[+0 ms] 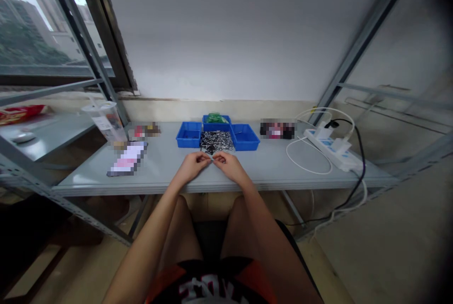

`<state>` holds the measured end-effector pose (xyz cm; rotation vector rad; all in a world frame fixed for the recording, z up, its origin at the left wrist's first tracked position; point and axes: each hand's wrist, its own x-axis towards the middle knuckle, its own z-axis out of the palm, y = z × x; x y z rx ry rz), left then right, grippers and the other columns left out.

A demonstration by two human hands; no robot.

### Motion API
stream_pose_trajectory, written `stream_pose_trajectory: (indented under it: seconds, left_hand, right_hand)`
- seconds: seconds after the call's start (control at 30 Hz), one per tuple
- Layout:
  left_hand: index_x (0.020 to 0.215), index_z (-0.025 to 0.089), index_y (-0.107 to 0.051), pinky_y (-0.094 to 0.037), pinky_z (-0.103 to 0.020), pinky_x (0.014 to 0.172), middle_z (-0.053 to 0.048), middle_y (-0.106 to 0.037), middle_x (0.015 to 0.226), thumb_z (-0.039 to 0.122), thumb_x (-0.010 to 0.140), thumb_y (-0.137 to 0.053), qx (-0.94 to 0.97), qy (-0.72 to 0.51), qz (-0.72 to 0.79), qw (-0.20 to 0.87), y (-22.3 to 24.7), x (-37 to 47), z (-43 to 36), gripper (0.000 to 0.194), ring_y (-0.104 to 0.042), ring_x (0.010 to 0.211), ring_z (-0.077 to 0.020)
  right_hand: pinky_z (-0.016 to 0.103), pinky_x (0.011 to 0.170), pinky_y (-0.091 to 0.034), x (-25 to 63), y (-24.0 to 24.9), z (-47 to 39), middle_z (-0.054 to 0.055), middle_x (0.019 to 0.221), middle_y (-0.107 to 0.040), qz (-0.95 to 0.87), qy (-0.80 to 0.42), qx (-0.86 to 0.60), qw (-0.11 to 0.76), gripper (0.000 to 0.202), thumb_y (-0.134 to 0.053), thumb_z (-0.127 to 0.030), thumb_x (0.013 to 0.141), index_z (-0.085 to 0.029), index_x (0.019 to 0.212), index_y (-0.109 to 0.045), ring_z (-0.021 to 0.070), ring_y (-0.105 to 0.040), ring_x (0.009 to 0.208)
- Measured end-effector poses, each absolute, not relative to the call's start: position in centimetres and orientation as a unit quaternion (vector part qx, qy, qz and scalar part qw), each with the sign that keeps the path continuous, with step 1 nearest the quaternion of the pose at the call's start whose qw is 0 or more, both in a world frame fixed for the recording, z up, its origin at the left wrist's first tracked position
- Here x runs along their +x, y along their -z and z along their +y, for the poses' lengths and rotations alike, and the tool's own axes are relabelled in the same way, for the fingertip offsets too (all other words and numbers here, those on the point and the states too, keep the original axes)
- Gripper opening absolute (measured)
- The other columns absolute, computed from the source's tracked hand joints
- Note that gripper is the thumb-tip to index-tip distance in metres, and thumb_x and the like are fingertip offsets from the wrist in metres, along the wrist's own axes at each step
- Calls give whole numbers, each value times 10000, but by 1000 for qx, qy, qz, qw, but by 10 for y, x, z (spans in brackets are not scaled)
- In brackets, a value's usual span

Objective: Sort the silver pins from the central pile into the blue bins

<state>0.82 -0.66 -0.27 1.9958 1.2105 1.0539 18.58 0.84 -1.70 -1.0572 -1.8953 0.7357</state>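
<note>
My left hand [194,166] and my right hand [230,165] meet over the near middle of the grey table. Both are closed, thumb and fingertips pinched, almost touching each other. Something small and pale shows between the fingertips, too small to name. Just beyond my fingers lies a heap of small shiny metal parts [217,139], with some dark ones at its near left. Blue bins flank the heap, one on the left [188,142] and one on the right [247,143]. Behind it stands a third blue bin [205,122] with a green bag [216,118] in it.
A phone [128,158] lies on the table's left, near a clear plastic cup [105,120]. At the right are a white power strip [332,150] with plugs and looping cables. A blurred dark item [277,129] sits at the back right. Metal shelf posts frame both sides.
</note>
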Motion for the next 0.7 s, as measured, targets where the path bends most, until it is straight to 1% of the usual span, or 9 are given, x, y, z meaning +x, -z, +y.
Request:
stream_pose_trajectory:
  seconds: [0.13, 0.23, 0.37, 0.5, 0.7]
  left_hand:
    - [839, 130, -669, -434, -253, 664, -49, -680, 792, 373, 778, -557, 746, -397, 456, 280, 3, 8, -6, 274, -574, 705, -162]
    - [823, 131, -668, -436, -251, 654, -47, -679, 781, 368, 772, -566, 739, -405, 458, 281, 2, 9, -7, 262, -576, 695, -160]
    - [839, 131, -672, -444, -249, 656, -51, -687, 791, 361, 776, -564, 728, -414, 468, 284, 0, 9, -8, 262, -591, 719, -167]
    - [850, 128, -675, -450, -250, 669, -58, -692, 801, 362, 771, -570, 724, -419, 469, 283, -1, 10, -9, 268, -599, 733, -169]
    - [846, 134, -676, -446, -255, 669, -56, -695, 815, 368, 795, -541, 727, -421, 471, 269, -2, 10, -9, 275, -599, 740, -178]
  right_hand:
    - [302, 754, -457, 185, 18, 9, 38, 855, -660, -760, -256, -431, 413, 108, -600, -174, 770, -187, 870, -639, 159, -596, 782]
    - [302, 758, -448, 185, 16, 8, 36, 858, -668, -766, -238, -436, 409, 94, -563, -173, 797, -196, 834, -646, 160, -593, 784]
    - [291, 732, -443, 186, 13, 4, 25, 826, -667, -763, -252, -434, 407, 98, -541, -208, 813, -201, 820, -638, 158, -591, 757]
    - [289, 737, -445, 187, 12, 3, 23, 825, -656, -738, -286, -439, 426, 105, -522, -236, 820, -195, 842, -617, 157, -592, 762]
    - [291, 738, -450, 187, 13, 3, 23, 825, -653, -734, -303, -430, 429, 104, -535, -257, 812, -193, 846, -610, 158, -600, 766]
